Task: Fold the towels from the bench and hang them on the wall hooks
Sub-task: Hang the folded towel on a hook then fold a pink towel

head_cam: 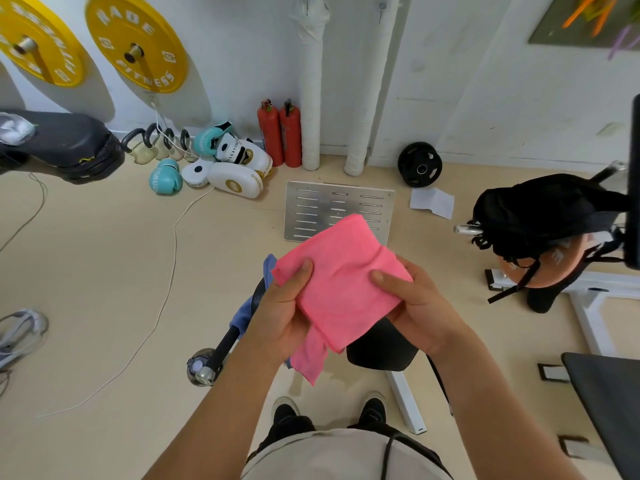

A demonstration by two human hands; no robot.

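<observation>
Above the bench [381,348], the left hand [284,313] and right hand [420,306] grasp the folded pink towel [341,282] by opposite edges, thumbs on top; a blue towel [244,313] lies beneath.

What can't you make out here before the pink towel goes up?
Head view only:
- Blue cloth: mostly hidden behind the left hand and folded pink towel.
- Black bench pad: covered by the towel and right hand.
- Metal wall hooks: cut by the top edge.

Towel [341,282] between left hand [282,308] and right hand [420,306], above bench [381,348]; extinguishers [280,133] against wall behind.
</observation>
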